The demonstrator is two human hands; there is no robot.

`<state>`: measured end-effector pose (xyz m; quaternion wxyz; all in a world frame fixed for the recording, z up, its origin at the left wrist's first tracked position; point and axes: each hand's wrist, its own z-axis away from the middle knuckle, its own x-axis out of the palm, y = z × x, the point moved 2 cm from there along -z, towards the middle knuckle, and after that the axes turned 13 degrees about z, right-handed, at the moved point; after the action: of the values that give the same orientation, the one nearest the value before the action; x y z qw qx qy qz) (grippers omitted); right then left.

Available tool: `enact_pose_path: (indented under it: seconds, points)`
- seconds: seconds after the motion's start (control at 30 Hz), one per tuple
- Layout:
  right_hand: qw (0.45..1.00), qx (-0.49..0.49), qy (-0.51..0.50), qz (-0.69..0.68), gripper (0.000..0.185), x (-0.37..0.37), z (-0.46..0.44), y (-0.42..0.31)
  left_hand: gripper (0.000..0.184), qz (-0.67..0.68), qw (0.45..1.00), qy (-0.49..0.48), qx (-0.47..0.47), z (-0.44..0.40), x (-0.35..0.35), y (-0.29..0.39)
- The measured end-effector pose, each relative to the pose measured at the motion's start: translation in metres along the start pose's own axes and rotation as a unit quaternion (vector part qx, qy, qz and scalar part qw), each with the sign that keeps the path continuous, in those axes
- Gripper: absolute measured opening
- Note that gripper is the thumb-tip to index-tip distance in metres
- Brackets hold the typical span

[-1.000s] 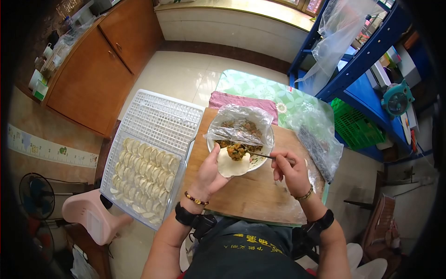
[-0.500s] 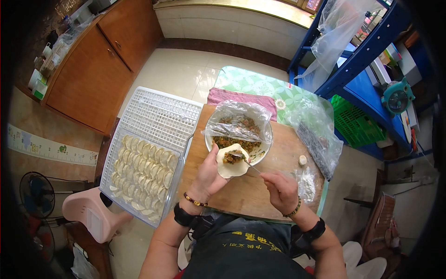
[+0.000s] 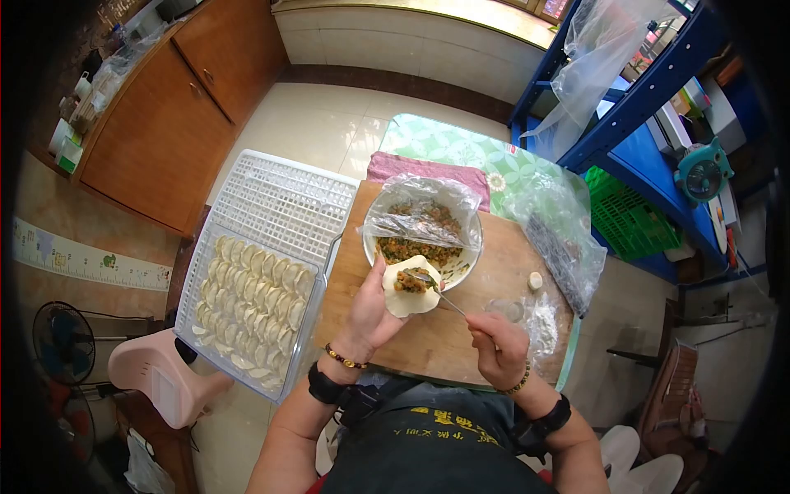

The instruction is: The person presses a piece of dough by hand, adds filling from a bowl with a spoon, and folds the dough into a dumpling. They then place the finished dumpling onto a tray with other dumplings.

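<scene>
Left hand [image 3: 372, 309]: cupping a thin, round, pale dough wrapper [image 3: 403, 305], thumb lying along its edge.
Right hand [image 3: 499, 346]: pinching the handle of a slim metal utensil [image 3: 450, 304], its tip resting in the filling.
Brown-and-green chopped filling [image 3: 407, 281]: sitting in a mound on the wrapper.
Wrapper position: lying just before the round white bowl [image 3: 466, 277], above the brown wooden board [image 3: 436, 354].
Handling note: filling probably wants pressing gently toward the centre, keeping the rim clean; the palm should be staying cupped, since thin dough could be tearing.
</scene>
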<state>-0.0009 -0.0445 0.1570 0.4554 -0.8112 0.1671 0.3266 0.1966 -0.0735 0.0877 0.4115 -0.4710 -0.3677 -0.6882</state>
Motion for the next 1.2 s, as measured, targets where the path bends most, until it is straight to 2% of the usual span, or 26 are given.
enact_pose_path:
  seconds: [0.07,0.13,0.27,0.67,0.93,1.03,1.2]
  points:
    - [1.0,-0.008,-0.003,-0.003,0.019,-0.003,0.0,-0.003,0.062,0.002,1.0,0.003,-0.002,0.001,-0.001,0.0]
    - [0.999,-0.054,-0.002,0.005,0.02,-0.005,0.0,-0.007,0.063,0.004,1.0,-0.002,-0.009,0.002,-0.001,0.0]
    - [0.999,-0.035,-0.021,0.0,0.02,0.001,0.002,-0.004,0.063,0.003,1.0,-0.007,-0.01,0.004,0.002,-0.001]
    - [0.997,-0.061,-0.044,0.012,0.021,-0.007,0.006,-0.004,0.065,-0.001,1.0,-0.016,-0.01,0.012,0.005,0.0]
    - [0.996,-0.076,-0.006,0.036,0.022,-0.012,-0.003,0.002,0.064,-0.026,0.999,-0.012,-0.032,0.014,-0.002,-0.006]
    - [0.995,-0.087,-0.029,0.038,0.023,-0.008,-0.002,0.004,0.066,-0.017,0.999,-0.035,-0.036,0.017,0.004,-0.007]
    - [0.995,-0.085,-0.042,0.041,0.023,-0.007,0.0,0.003,0.066,-0.016,0.999,-0.018,-0.037,0.016,0.002,-0.007]
